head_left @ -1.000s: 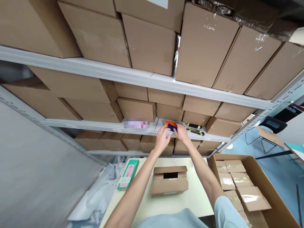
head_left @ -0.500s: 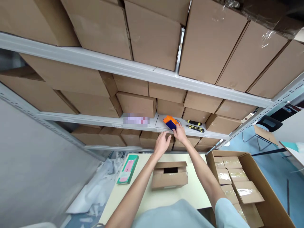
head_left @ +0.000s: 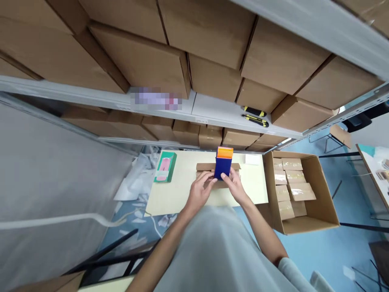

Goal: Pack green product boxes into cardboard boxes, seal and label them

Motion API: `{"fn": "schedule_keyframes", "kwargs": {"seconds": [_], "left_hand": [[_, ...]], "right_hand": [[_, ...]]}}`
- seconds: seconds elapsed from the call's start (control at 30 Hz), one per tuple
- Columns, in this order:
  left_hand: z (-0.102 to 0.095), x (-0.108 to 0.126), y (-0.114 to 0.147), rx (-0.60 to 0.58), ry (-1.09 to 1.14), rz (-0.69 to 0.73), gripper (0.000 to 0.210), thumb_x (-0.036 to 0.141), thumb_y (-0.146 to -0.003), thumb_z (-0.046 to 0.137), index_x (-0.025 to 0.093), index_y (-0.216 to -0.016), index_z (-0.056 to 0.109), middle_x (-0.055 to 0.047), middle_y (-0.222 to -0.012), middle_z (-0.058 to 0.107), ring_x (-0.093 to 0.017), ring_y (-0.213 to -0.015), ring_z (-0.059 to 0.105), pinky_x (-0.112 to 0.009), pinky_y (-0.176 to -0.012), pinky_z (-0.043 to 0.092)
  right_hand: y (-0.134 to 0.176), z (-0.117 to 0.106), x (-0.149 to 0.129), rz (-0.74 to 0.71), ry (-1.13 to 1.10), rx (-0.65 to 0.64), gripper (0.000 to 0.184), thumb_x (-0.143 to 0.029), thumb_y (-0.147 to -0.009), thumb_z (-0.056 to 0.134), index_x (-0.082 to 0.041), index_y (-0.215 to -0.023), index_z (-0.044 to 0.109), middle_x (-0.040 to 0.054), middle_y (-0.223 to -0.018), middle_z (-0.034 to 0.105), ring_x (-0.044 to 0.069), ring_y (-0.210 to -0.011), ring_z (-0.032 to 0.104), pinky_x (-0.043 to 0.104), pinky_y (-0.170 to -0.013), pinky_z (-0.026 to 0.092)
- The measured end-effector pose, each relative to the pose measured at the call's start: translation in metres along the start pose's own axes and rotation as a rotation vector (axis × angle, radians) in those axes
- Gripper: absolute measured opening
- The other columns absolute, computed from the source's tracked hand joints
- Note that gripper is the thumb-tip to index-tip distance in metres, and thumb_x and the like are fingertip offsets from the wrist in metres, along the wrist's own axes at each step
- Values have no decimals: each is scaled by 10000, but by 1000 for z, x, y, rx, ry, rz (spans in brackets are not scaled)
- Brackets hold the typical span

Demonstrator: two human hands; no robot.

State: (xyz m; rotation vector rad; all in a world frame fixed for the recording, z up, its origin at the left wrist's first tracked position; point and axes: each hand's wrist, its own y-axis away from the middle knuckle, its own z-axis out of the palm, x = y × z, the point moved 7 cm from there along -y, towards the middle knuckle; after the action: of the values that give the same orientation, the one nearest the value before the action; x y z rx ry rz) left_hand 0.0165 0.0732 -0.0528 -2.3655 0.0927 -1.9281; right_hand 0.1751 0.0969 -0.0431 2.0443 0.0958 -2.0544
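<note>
Upright between my hands is a dark blue, box-shaped object with an orange top (head_left: 223, 164); its exact kind is unclear. My right hand (head_left: 235, 186) grips its lower right, with the thumb on the front face. My left hand (head_left: 200, 189) has its fingertips at the lower left edge. Behind and below it, a small cardboard box (head_left: 204, 166) lies on the pale table (head_left: 179, 194), mostly hidden by my hands and the object. A green box with a pink panel (head_left: 165, 167) lies at the table's left.
Two yellow-black utility knives (head_left: 255, 120) lie on the metal shelf (head_left: 212, 106), in front of brown cartons (head_left: 215, 77). A large open carton (head_left: 322, 202) filled with small boxes stands right of the table. A white block (head_left: 252, 159) sits at the table's back right. Crumpled white sheeting (head_left: 130, 182) is left.
The blue and orange object has come off the shelf, down over the table, and now stands upright. My left hand has joined my right on it. The view has tilted downward.
</note>
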Motion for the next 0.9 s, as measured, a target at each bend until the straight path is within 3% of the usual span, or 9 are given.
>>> {"fn": "schedule_keyframes", "kwargs": {"seconds": [0.13, 0.27, 0.37, 0.47, 0.57, 0.67, 0.9], "left_hand": [[1, 6, 28, 5, -15, 5, 268, 494, -1050, 684, 291, -1142, 833, -88, -1184, 805, -293, -1172, 785, -470, -1059, 673], [-3, 7, 42, 55, 93, -97, 345, 544, -1004, 747, 278, -1219, 799, -76, -1115, 814, -257, -989, 822, -444, -936, 726], [-22, 13, 40, 173, 113, -151, 382, 562, -967, 794, 256, -1192, 751, -74, -1040, 807, -246, -930, 818, -433, -891, 730], [-46, 31, 25, 256, 97, -108, 368, 545, -1011, 738, 258, -1242, 726, -91, -1134, 787, -245, -1025, 802, -432, -958, 708], [-61, 55, 5, 213, 75, -37, 368, 523, -1037, 694, 258, -1290, 733, -96, -1237, 745, -233, -1089, 776, -427, -1019, 683], [-66, 73, -8, 121, 41, 3, 360, 506, -1009, 735, 257, -1267, 765, -83, -1242, 729, -215, -1026, 757, -420, -990, 686], [-68, 83, -12, -46, 50, -11, 264, 469, -961, 815, 268, -1130, 832, -54, -1068, 735, -217, -912, 718, -408, -911, 673]], "right_hand": [[17, 4, -2, 72, 12, -65, 633, -809, -1002, 653, -247, -1280, 742, 88, -1110, 837, 303, -1142, 785, 481, -1100, 631], [24, 4, -9, 25, 89, -46, 653, -822, -996, 651, -251, -1300, 736, 81, -1206, 822, 301, -1218, 762, 464, -1123, 617], [31, 4, -16, 5, 119, -66, 608, -775, -1020, 662, -253, -1325, 723, 75, -1232, 816, 292, -1218, 759, 459, -1143, 605], [42, 6, -21, 25, 161, -158, 545, -711, -1055, 665, -277, -1384, 701, 70, -1190, 821, 288, -1169, 778, 460, -1117, 621], [50, 4, -28, 1, 258, -216, 514, -671, -1064, 682, -281, -1400, 697, 94, -1246, 803, 306, -1213, 760, 462, -1095, 628], [55, 1, -37, -72, 376, -255, 477, -650, -1069, 684, -267, -1351, 720, 111, -1258, 789, 322, -1209, 746, 484, -1086, 621], [59, -6, -52, -225, 574, -299, 374, -573, -1094, 678, -257, -1289, 723, 124, -1237, 782, 327, -1155, 732, 505, -1093, 586]]}}
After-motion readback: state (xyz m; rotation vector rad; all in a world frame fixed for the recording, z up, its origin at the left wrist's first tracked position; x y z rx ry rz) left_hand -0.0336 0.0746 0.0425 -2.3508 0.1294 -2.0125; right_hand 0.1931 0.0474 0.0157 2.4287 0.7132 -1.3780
